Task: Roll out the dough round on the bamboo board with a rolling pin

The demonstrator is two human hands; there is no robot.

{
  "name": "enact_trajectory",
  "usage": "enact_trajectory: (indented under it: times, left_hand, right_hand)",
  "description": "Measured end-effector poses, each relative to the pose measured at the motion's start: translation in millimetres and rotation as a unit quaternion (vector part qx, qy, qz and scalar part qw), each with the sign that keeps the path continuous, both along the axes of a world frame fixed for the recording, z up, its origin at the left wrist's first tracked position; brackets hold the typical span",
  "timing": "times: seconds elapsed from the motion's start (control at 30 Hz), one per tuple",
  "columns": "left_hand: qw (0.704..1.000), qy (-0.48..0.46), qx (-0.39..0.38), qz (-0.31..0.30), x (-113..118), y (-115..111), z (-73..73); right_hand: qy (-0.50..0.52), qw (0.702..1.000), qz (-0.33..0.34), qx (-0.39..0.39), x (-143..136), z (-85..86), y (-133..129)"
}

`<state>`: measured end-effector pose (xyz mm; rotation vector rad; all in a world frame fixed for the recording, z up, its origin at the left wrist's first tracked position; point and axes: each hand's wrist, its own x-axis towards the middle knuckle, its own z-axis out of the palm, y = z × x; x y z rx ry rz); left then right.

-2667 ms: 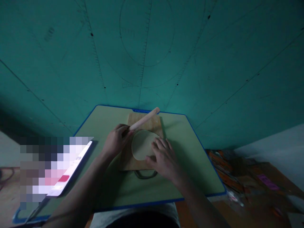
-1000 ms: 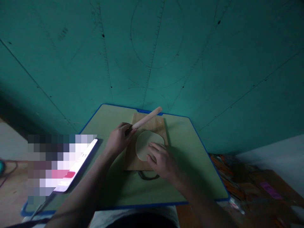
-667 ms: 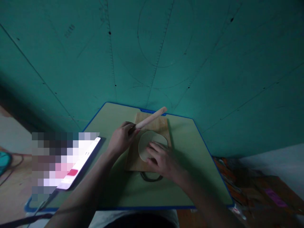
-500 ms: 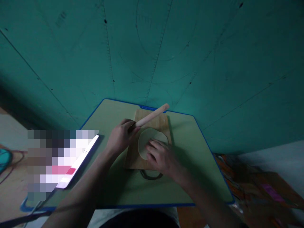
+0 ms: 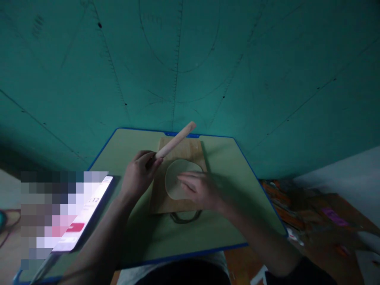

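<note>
My left hand (image 5: 139, 174) is wrapped round one end of a pale wooden rolling pin (image 5: 177, 139), which slants up to the right above the board. Beneath it, a flat round sheet of dough (image 5: 172, 186) lies on a wooden cutting board (image 5: 160, 204). My right hand (image 5: 199, 188) is over the right half of the dough, its fingers drawn together toward the thumb. Whether the fingertips touch the dough or pinch something small is unclear. The dough's right edge is partly hidden by this hand.
The board rests on a pale green table (image 5: 225, 225) with a blue rim. A dark loop handle (image 5: 186, 220) shows at the board's near end. On the left lies a lit phone or tablet (image 5: 89, 213), partly pixelated. A green wall (image 5: 190, 79) rises behind; cardboard (image 5: 323, 206) lies lower right.
My right hand's fingers, laid apart on the dough before, are now drawn together. The left hand keeps its hold on the rolling pin. The whole view has shifted somewhat.
</note>
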<state>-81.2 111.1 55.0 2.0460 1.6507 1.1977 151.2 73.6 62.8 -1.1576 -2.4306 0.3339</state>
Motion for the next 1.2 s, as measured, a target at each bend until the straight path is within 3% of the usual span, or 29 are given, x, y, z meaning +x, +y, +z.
enact_trajectory:
  times: [0.1, 0.2, 0.4, 0.6, 1.0, 1.2]
  left_hand:
    - [1.000, 0.000, -0.011, 0.011, -2, 1, 1.3]
    - [1.000, 0.000, -0.009, 0.014, -3, 0, 2.4]
    - [0.999, -0.003, -0.009, 0.051, -4, -2, 5.2]
    - [0.982, -0.110, -0.120, 0.101, -3, -8, 14.0]
    - [0.982, -0.073, -0.086, 0.149, -4, -19, 31.3]
    - [0.984, -0.065, -0.060, 0.152, -4, -20, 33.8]
  right_hand:
    - [0.039, 0.997, -0.073, 0.002, 25, 18.1, 14]
    - [-0.022, 0.991, -0.126, -0.039, 42, 40.5, 25]
    - [-0.221, 0.947, -0.077, -0.222, 34, 67.3, 40]
    - [-0.344, 0.896, -0.051, -0.276, 19, 64.8, 49]
    - [-0.367, 0.911, -0.017, -0.186, -14, 50.4, 62]
    - [-0.424, 0.868, -0.034, -0.255, -35, 57.1, 71]
